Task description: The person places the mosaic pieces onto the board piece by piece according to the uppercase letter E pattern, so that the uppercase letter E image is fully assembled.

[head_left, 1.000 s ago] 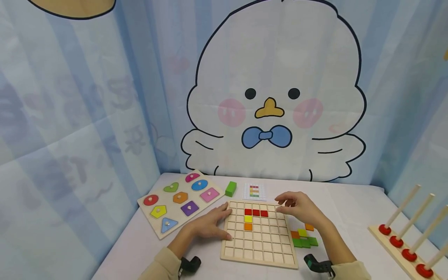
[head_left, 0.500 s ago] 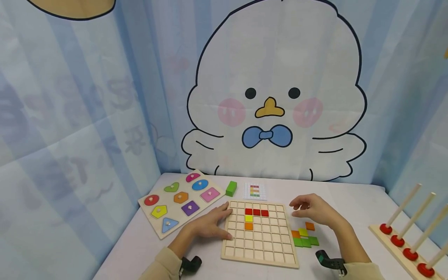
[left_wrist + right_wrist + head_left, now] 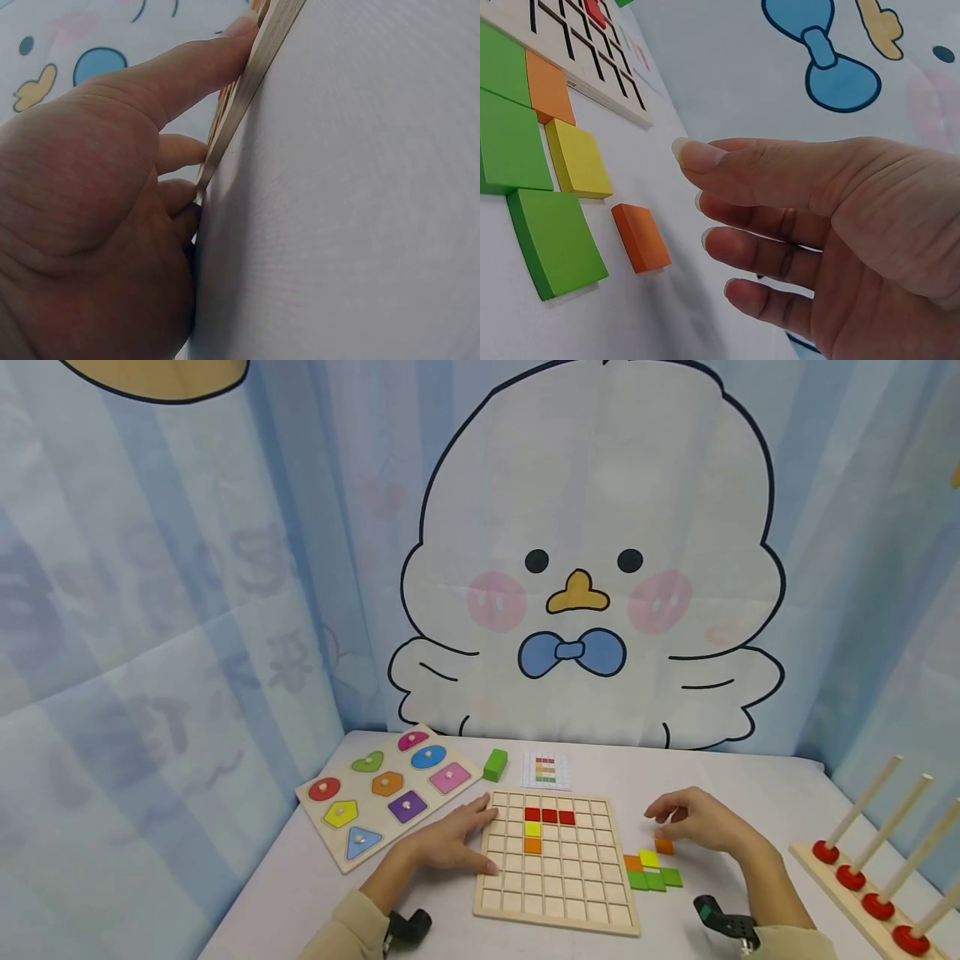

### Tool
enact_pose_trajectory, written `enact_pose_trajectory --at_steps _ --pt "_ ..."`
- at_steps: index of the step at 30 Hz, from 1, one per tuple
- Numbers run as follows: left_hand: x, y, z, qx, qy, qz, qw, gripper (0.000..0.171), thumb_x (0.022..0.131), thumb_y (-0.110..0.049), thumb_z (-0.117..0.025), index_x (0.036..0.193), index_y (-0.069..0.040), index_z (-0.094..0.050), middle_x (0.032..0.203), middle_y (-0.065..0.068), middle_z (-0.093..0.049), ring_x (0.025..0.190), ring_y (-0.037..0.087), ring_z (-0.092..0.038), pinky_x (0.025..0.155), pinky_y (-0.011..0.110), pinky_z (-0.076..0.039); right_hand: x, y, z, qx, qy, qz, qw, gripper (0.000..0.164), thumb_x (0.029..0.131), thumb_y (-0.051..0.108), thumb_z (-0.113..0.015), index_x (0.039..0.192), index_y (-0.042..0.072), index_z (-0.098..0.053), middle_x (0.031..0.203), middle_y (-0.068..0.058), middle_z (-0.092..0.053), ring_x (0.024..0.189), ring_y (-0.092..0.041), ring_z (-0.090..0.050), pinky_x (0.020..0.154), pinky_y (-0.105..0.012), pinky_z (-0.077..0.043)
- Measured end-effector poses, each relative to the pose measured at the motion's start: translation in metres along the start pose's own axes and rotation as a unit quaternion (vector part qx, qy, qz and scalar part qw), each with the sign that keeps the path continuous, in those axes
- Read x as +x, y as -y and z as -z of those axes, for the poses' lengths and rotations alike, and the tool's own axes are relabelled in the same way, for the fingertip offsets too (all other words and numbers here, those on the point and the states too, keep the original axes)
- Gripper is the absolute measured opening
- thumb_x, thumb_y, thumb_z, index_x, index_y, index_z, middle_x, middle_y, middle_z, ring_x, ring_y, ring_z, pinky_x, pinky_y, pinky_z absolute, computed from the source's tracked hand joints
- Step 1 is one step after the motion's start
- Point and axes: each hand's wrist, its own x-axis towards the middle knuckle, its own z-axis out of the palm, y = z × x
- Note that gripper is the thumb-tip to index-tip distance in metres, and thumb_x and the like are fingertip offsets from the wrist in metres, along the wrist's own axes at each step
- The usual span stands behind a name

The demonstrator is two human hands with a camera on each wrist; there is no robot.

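Note:
A wooden grid board (image 3: 557,885) lies on the table, holding three red tiles (image 3: 550,817) in a row, with a yellow tile (image 3: 532,829) and an orange tile (image 3: 532,846) below the leftmost. My left hand (image 3: 448,839) rests along the board's left edge; in the left wrist view its thumb (image 3: 187,75) touches the wooden rim. Holding nothing, my right hand (image 3: 701,820) hovers above a loose orange tile (image 3: 642,238), its fingers loosely bent. Beside the board's right edge lie a yellow tile (image 3: 578,159), another orange tile (image 3: 550,86) and several green tiles (image 3: 557,240).
Behind the board are a small card (image 3: 546,771) printed with a coloured pattern and a green block (image 3: 495,765). A shape puzzle board (image 3: 360,802) lies at the left. Wooden pegs with red rings on a base (image 3: 847,897) stand at the right.
My right hand has moved right and toward me, from over the board's upper right corner to above the loose orange tile. The left hand and the board have stayed put.

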Motion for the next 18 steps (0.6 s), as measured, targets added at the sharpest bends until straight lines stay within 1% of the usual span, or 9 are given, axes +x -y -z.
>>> enact_pose_trajectory --at_steps 4,8,12,18 --pt "0.0 0.0 0.0 0.0 0.0 -0.001 1.0 0.095 0.084 -0.052 -0.082 0.163 -0.024 -0.037 0.177 -0.001 -0.011 0.163 0.029 -0.011 0.131 0.056 -0.015 -0.002 -0.004 0.002 0.007 0.006 -0.021 1.0 0.028 0.085 0.011 -0.082 0.113 0.007 -0.077 0.101 -0.005 -0.072 0.089 -0.022 -0.055 0.07 -0.029 -0.048" --pt "0.0 -0.001 0.0 0.001 0.0 0.001 1.0 0.095 0.084 -0.053 -0.082 0.163 -0.024 -0.037 0.177 -0.002 -0.011 0.163 0.029 -0.011 0.131 0.057 -0.015 -0.003 -0.006 0.002 0.015 0.021 -0.037 0.999 0.027 0.085 0.012 -0.084 0.111 0.008 -0.078 0.096 -0.005 -0.069 0.087 -0.023 -0.054 0.069 -0.03 -0.046" --pt "-0.001 -0.002 0.0 0.001 0.0 0.002 1.0 0.095 0.084 -0.053 -0.082 0.163 -0.025 -0.037 0.177 -0.002 -0.011 0.163 0.029 -0.012 0.131 0.057 -0.015 -0.003 -0.01 0.002 0.021 0.035 -0.031 0.999 0.026 0.084 0.011 -0.085 0.109 0.006 -0.078 0.091 -0.006 -0.066 0.084 -0.023 -0.053 0.067 -0.029 -0.044" --pt "-0.002 -0.002 0.0 0.004 0.002 -0.007 1.0 0.095 0.085 -0.051 -0.082 0.163 -0.022 -0.036 0.177 0.001 -0.011 0.163 0.03 -0.012 0.131 0.057 -0.015 -0.002 -0.015 0.0 0.023 0.047 -0.014 0.999 0.025 0.082 0.008 -0.085 0.107 0.006 -0.079 0.09 -0.007 -0.066 0.083 -0.023 -0.052 0.067 -0.028 -0.043"
